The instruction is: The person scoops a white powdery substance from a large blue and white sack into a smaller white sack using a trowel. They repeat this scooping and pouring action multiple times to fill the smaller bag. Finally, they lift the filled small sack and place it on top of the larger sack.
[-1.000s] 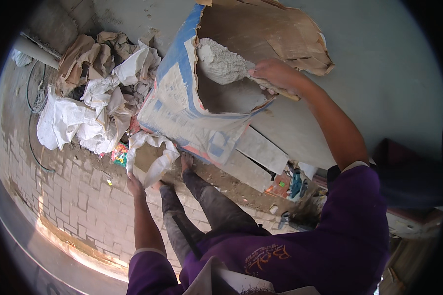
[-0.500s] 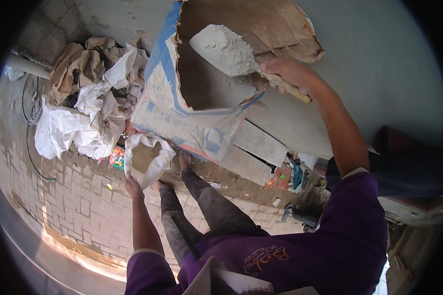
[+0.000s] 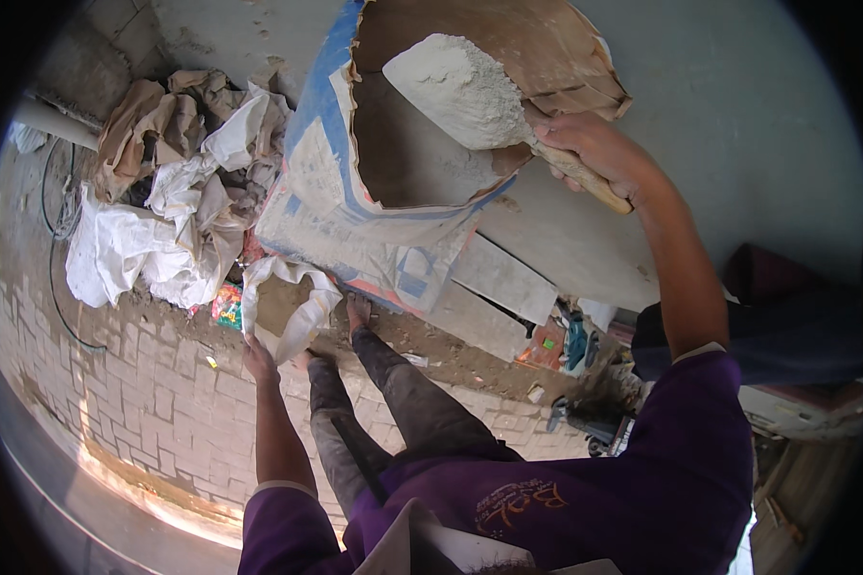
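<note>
My right hand [image 3: 590, 153] is closed round the wooden handle of a trowel [image 3: 587, 178]. Pale grey powder [image 3: 462, 91] is heaped high on its blade, which is over the mouth of a large torn-open paper sack [image 3: 360, 235]. More powder shows inside that sack, low by its near edge. My left hand [image 3: 260, 362] grips the rim of a white woven sack [image 3: 309, 321], whose open mouth faces up near my feet. Brownish-grey content or floor shows inside it; I cannot tell which.
A heap of crumpled white sacks [image 3: 129, 244] and brown paper [image 3: 149, 134] lies at the left, by a dark hose [image 3: 53, 278]. Grey boards [image 3: 503, 287] lean right of the paper sack. A plain wall [image 3: 758, 125] rises behind; brick paving [image 3: 182, 402] lies below.
My right hand has moved slightly right with the loaded trowel, and the blade has shifted up and right over the paper sack. My left hand keeps its hold on the white sack.
</note>
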Tool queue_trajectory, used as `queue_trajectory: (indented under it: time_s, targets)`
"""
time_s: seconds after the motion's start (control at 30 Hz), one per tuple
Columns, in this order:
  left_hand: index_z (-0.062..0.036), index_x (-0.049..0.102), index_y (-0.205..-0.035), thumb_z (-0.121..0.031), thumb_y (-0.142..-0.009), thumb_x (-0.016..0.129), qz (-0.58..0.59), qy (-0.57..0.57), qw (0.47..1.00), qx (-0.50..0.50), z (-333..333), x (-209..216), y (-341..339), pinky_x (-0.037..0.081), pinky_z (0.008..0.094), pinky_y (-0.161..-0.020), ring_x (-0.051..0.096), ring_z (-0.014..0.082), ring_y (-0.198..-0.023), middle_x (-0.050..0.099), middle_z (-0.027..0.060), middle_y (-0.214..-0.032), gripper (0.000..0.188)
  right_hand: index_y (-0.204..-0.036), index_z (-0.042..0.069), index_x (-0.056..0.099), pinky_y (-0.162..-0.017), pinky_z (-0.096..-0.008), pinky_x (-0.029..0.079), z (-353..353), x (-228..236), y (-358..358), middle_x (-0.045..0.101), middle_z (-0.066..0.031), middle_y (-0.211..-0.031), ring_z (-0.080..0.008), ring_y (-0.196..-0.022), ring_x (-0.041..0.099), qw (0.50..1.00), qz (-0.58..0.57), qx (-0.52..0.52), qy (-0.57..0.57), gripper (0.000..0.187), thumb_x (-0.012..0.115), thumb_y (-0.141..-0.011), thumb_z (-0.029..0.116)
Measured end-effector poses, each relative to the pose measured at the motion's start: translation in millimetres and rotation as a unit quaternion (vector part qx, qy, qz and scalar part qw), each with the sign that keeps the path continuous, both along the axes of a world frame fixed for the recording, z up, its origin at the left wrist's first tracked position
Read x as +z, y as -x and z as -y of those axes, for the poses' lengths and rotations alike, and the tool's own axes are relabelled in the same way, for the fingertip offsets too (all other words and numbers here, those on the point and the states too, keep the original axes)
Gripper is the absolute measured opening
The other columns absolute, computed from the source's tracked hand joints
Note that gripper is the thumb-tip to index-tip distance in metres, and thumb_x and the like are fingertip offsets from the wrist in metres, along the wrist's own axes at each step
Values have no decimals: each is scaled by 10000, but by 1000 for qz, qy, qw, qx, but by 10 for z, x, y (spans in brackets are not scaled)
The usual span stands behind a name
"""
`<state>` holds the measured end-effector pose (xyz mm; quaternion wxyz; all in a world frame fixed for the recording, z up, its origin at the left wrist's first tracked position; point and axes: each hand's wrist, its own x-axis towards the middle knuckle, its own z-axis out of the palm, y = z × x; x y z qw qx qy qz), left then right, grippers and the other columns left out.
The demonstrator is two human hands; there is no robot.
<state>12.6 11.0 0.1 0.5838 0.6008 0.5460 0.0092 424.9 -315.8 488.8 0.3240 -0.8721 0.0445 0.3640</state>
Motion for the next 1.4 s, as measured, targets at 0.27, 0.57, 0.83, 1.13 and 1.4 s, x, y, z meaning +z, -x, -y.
queue_trajectory:
  time_s: [0.27,0.57,0.83,1.13,1.4]
  targets:
    - [47,482,-1337,-496,-991,383,-16,1,999,-33,17,-65,9,457,406,-902,583,330,-1075,585,248,-1195,652,-828,12,593,-475,-252,405,-33,289,243,572,-59,-657,-111,-496,519,997,20,66,32,340,580,-952,329]
    - [59,567,-950,-514,-977,426,-7,-26,1000,16,10,132,-46,416,360,-637,489,176,-707,531,79,-755,591,-883,-11,641,-569,-246,408,-323,176,959,548,19,-701,-65,-633,485,993,-12,109,-46,273,600,-948,251]
    - [45,603,-1046,-465,-981,465,52,37,996,66,-50,-45,161,395,313,-591,455,126,-660,515,30,-720,533,-908,-29,638,-584,-325,416,-852,-873,1541,598,-91,-726,-158,-592,486,947,-49,317,-25,269,593,-928,235]
    - [4,593,-1204,-431,-995,484,108,138,975,139,-123,380,153,431,272,-675,486,89,-772,564,23,-893,494,-940,-10,662,-748,-469,482,-1435,-3235,1943,664,-223,-857,-406,-827,638,864,-14,502,39,352,545,-917,321]
    - [-37,612,-1134,-412,-1002,480,123,170,964,161,26,359,-4,380,246,-614,432,61,-711,506,-28,-804,419,-965,3,711,-832,-453,511,-1987,-5426,2418,672,-226,-1044,-371,-966,657,812,-18,556,175,290,538,-869,215]
